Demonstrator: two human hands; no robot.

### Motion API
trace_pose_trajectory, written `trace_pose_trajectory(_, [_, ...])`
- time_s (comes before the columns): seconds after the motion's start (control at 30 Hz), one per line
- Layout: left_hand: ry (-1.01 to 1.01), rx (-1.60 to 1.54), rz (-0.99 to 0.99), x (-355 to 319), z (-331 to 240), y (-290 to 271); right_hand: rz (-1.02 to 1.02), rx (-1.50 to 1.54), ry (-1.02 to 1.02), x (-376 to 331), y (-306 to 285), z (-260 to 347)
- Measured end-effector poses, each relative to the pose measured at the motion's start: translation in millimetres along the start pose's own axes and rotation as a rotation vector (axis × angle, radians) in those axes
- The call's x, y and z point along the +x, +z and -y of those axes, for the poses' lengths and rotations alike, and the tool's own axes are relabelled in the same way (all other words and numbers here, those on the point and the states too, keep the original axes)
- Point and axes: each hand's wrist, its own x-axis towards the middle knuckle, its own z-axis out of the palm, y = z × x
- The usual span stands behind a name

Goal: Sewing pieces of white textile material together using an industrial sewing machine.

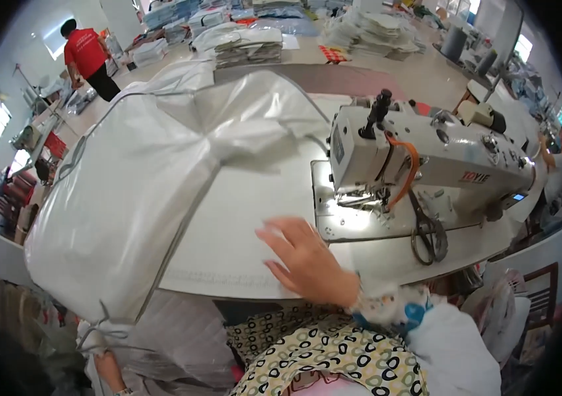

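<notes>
My right hand point(309, 259) hovers at the table's front, left of the sewing machine's needle area, fingers apart and slightly blurred, holding nothing. At the lower left, below the table edge, my left hand point(104, 362) is beside white material and loose grey cord ends point(106, 330); its fingers are hidden. A large glossy white sheet point(116, 204) with grey edging lies bunched over the table's left side and hangs off the front. The white sewing machine point(439, 145), with an orange strap, stands at the right with its lamp lit. Black-handled scissors point(428, 237) lie in front of its arm.
Stacks of folded white material point(248, 46) and another pile point(373, 33) sit on the far table. Thread cones point(454, 45) stand at the back right. A person in a red shirt point(86, 53) is at the far left, and another person point(558, 158) is at the right edge.
</notes>
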Motion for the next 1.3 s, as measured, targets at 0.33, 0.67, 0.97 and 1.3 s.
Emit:
trace_pose_trajectory(0.33, [-0.459, 0.204, -0.707, 46.6, 113.1, -103.4, 0.362, -0.124, -0.01, 12.6, 38.1, -12.2])
trace_pose_trajectory(0.67, [-0.098, -0.473, -1.226, 284.6, -112.0, -335.3, 0.312, -0.13, -0.071, -63.6, 11.8, 51.8])
trace_pose_trajectory(0.97, [0.83, -0.781, -1.021, 184.5, -386.5, -300.6, 0.131, 0.18, 0.135, -122.4, -13.7, -0.3])
trace_pose_trajectory(1.3, [1.354, -0.967, -0.286, 65.9, -383.0, -236.7, -0.104, 0.222, 0.141, -135.7, -2.4, -40.5])
